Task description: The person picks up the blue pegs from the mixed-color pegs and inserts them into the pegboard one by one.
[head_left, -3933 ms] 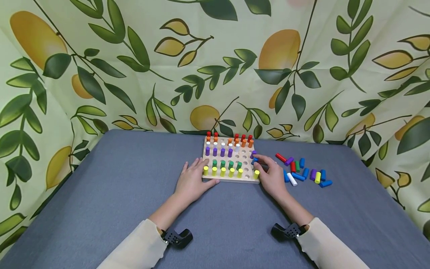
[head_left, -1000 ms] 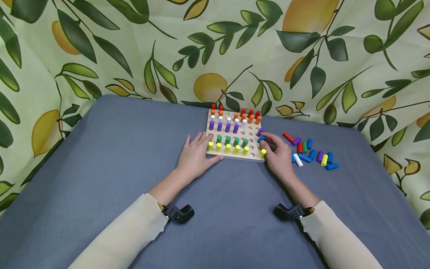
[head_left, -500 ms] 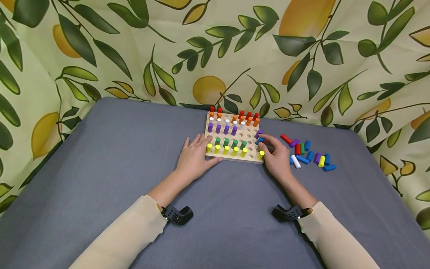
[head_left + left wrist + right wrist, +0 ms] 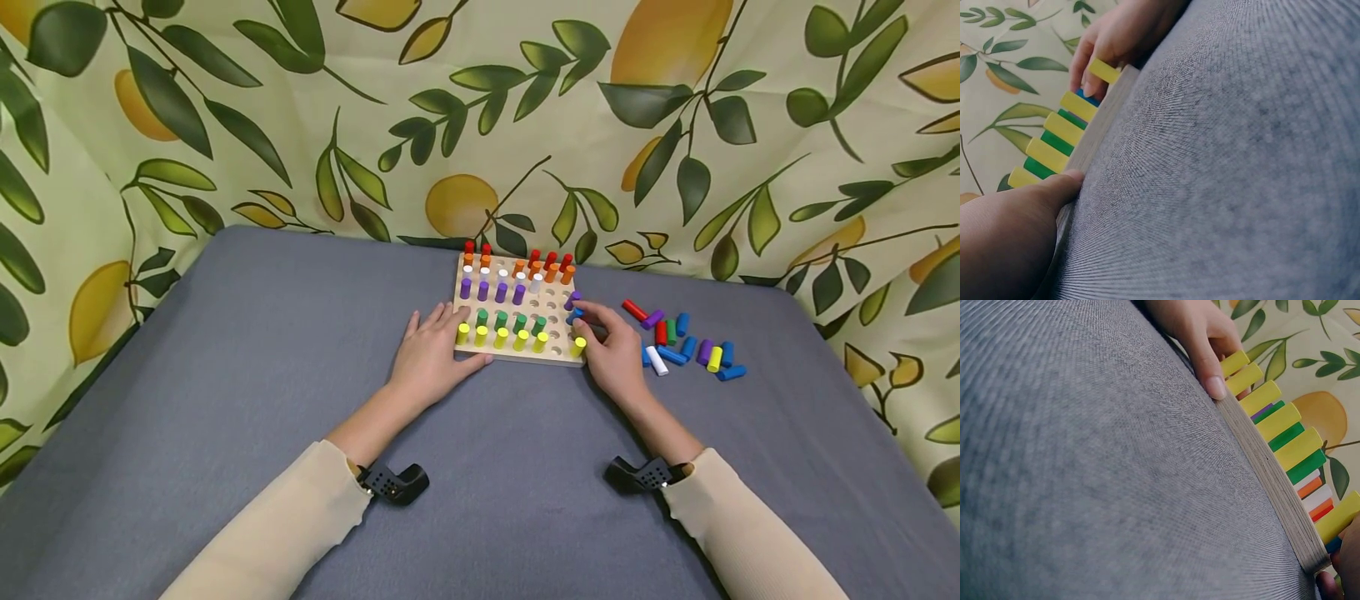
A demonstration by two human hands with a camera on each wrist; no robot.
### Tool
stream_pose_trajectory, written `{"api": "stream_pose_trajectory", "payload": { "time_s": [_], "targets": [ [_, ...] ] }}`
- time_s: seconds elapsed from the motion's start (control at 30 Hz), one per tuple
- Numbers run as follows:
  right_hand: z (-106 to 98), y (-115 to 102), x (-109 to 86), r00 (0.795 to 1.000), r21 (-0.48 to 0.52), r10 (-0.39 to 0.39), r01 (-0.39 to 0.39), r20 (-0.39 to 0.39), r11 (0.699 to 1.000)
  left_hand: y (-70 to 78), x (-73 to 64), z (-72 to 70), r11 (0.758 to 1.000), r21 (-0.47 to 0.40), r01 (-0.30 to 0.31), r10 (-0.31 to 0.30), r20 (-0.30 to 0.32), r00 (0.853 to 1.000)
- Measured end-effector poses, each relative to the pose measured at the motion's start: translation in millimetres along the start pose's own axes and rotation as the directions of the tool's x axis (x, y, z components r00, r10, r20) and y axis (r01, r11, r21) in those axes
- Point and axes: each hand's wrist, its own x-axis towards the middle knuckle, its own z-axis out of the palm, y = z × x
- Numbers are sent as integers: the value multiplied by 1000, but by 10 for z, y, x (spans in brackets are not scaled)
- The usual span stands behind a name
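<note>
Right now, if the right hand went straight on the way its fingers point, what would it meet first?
Probably the purple peg near the right edge of the board, just beyond the blue peg that the right hand pinches; whether they already touch is unclear.

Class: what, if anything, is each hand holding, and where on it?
The right hand pinches a blue peg by its sides, exact height unclear. The left hand touches the near-left corner of the pegboard.

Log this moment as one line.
left hand: touches pegboard | right hand: pinches blue peg | loose pegs: right of pegboard
</note>
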Motion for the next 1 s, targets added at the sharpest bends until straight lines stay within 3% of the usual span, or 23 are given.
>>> {"api": "stream_pose_trajectory", "payload": {
  "time_s": [1.0],
  "targets": [
    [1,-5,-3,1000,-5,-5,5,2,1000,11,-11,-8,1000,-3,1,-1,-1,1000]
  ]
}}
